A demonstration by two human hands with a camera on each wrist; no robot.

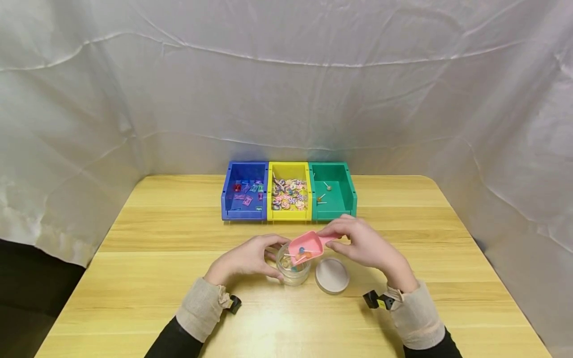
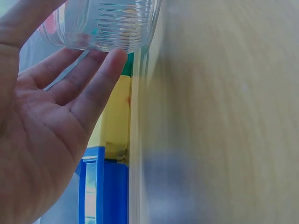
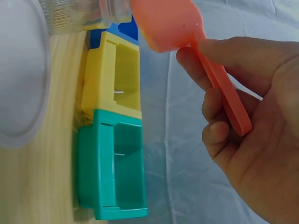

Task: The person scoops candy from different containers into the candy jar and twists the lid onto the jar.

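My left hand cups a small clear jar on the wooden table, thumb on one side and fingers on the other. In the left wrist view the fingertips touch the jar wall. My right hand pinches the handle of a pink scoop, tipped over the jar's mouth with a few small lollipops in its bowl. The right wrist view shows thumb and fingers around the scoop handle. A white lid lies just right of the jar.
Three bins stand in a row behind the hands: a blue bin with small wrapped sweets, a yellow bin full of swirl lollipops, and a green bin with two lollipops. White cloth hangs behind and beside the table.
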